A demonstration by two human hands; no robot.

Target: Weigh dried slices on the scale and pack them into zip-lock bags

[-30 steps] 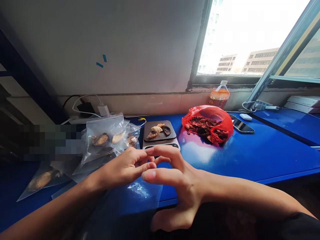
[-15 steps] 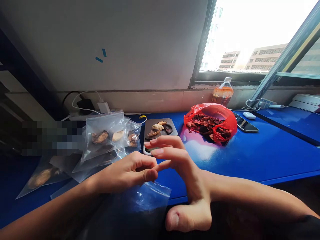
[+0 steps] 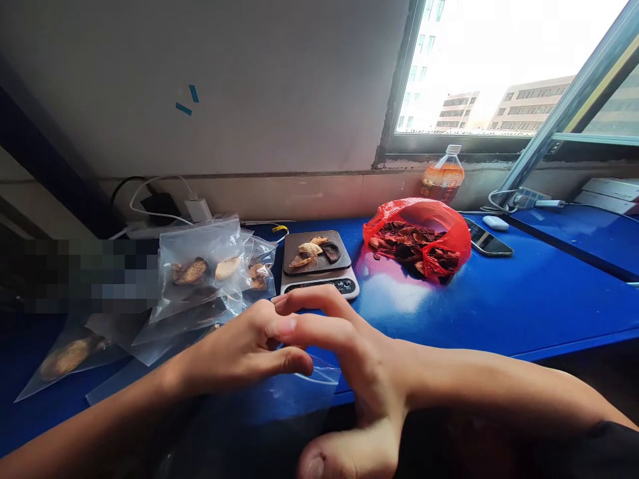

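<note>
My left hand is closed, its fingers curled in and its thumb pointing right. What lies inside the curl, if anything, is hidden. My right hand reaches across from the right with thumb and fingers spread wide, its fingertips laid over the left fingers. Below both hands is a clear zip bag, partly covered by them. Just beyond them stands a kitchen scale, carrying a few dried pieces, pale brown ones and a dark one. Its display is covered by my right fingers.
Several zip bags with dried slices overlap on the left. At the right sit a red plastic bag of dark red dried chips, a phone and a white case. A bottle stands behind; a charger and cables lie along the wall.
My right hand has moved left and down, its fingers now over the left fingers. The view has shifted slightly, and more of the scale's front shows.
</note>
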